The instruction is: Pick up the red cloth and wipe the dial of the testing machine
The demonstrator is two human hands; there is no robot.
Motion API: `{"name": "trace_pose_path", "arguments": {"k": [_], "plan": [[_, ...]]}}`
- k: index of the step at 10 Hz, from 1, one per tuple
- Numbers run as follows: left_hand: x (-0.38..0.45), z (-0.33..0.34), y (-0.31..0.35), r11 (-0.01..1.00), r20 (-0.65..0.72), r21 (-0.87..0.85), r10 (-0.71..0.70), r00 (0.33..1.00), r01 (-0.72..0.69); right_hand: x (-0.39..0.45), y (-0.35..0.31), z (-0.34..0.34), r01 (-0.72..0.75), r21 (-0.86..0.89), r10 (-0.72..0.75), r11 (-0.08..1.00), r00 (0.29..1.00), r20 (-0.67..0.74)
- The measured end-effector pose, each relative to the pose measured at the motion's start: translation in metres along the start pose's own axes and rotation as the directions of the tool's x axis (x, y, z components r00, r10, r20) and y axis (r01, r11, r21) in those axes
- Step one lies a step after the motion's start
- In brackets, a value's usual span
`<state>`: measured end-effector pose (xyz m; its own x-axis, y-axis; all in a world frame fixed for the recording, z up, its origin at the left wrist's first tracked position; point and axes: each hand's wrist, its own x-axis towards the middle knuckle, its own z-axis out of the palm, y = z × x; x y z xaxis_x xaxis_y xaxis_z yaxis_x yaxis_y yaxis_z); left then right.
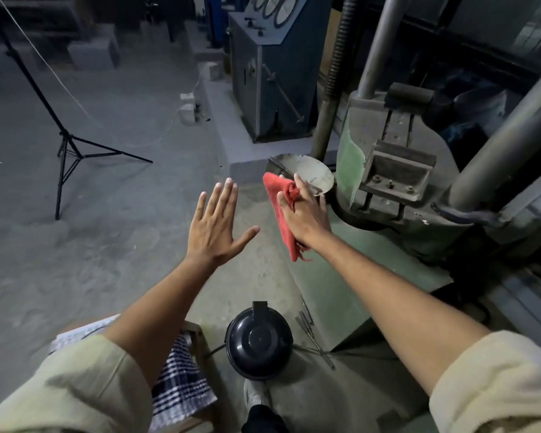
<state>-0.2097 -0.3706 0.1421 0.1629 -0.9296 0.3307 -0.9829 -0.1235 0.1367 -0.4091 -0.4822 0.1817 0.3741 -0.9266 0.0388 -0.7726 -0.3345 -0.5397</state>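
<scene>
Red cloth (280, 210) in right hand (305, 214)

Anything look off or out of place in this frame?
Mildly: loose metal rods lie scattered on the floor by the green machine base, and a dented metal pan sits at its edge. Otherwise normal: right hand holds the red cloth, left hand open and empty.

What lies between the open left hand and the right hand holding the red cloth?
In the head view, nothing: between the left hand and the right hand gripping the red cloth there is only air, with bare dusty concrete floor below.
</scene>
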Motion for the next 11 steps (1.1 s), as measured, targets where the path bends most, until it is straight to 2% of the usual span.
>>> {"name": "trace_pose_path", "arguments": {"k": [2, 3, 4, 5, 6, 7, 9, 10, 11], "plan": [[-0.035, 0.104, -0.018, 0.999, 0.206, 0.006, -0.034, 0.978, 0.034, -0.015, 0.067, 0.110, -0.065, 0.023, 0.057, 0.998, 0.965, 0.255], [-0.064, 0.163, -0.032, 0.997, 0.304, 0.018, -0.079, 0.950, 0.077, -0.047, 0.115, 0.177, -0.014, -0.014, 0.019, 1.000, 0.910, 0.415], [-0.086, 0.202, -0.044, 0.996, 0.359, 0.035, -0.089, 0.929, 0.082, -0.076, 0.148, 0.223, 0.112, -0.089, -0.050, 0.990, 0.852, 0.522], [-0.117, 0.246, -0.061, 0.994, 0.411, 0.054, -0.112, 0.905, 0.098, -0.113, 0.188, 0.281, 0.272, -0.188, -0.081, 0.944, 0.741, 0.666], [-0.135, 0.269, -0.068, 0.992, 0.428, 0.068, -0.127, 0.895, 0.108, -0.120, 0.204, 0.312, 0.315, -0.264, -0.036, 0.912, 0.700, 0.713], [-0.155, 0.289, -0.077, 0.990, 0.476, 0.084, -0.143, 0.868, 0.117, -0.110, 0.216, 0.341, 0.285, -0.368, 0.043, 0.885, 0.738, 0.673], [-0.170, 0.299, -0.077, 0.989, 0.527, 0.102, -0.149, 0.837, 0.111, -0.087, 0.222, 0.353, 0.302, -0.457, 0.064, 0.837, 0.775, 0.629], [-0.169, 0.298, -0.076, 0.988, 0.544, 0.107, -0.149, 0.826, 0.108, -0.075, 0.220, 0.349, 0.290, -0.438, 0.047, 0.851, 0.787, 0.615], [-0.165, 0.295, -0.073, 0.988, 0.525, 0.100, -0.152, 0.837, 0.117, -0.064, 0.213, 0.337, 0.305, -0.364, -0.002, 0.880, 0.769, 0.640]]}}
